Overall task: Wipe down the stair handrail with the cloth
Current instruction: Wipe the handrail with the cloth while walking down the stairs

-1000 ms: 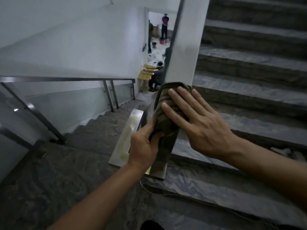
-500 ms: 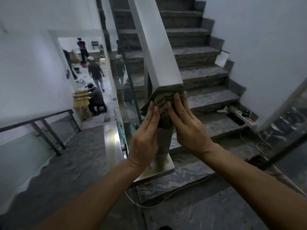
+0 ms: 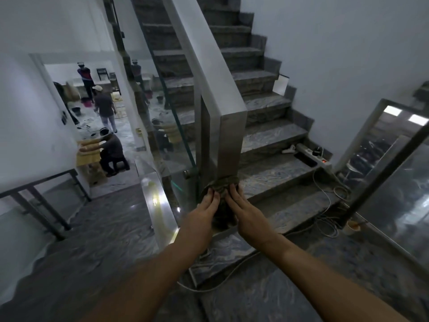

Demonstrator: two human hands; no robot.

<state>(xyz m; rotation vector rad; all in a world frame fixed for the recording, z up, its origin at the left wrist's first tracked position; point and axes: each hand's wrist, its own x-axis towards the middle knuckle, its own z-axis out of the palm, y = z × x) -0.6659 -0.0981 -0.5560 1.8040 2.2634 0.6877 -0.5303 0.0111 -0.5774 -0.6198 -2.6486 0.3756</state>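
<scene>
A wide steel handrail (image 3: 206,66) slopes up along the stairs and turns down into a vertical end post (image 3: 228,145). A dark green striped cloth (image 3: 221,185) is wrapped around the low part of that post. My left hand (image 3: 204,212) and my right hand (image 3: 243,211) press on the cloth from either side, fingers stretched up along it. Below my fingertips the cloth bunches between my palms. The post's foot is hidden behind my hands.
Marble steps (image 3: 274,140) climb ahead to the right. A power strip (image 3: 313,156) and loose white cables (image 3: 329,205) lie on the lower steps. A glass panel (image 3: 162,126) stands left of the post. A second steel rail (image 3: 157,205) runs downstairs. People work in the room (image 3: 104,126) below.
Both hands have slid the cloth down the vertical post, from just under the rail's corner to near its base. The view has tilted up and back, showing more stairs.
</scene>
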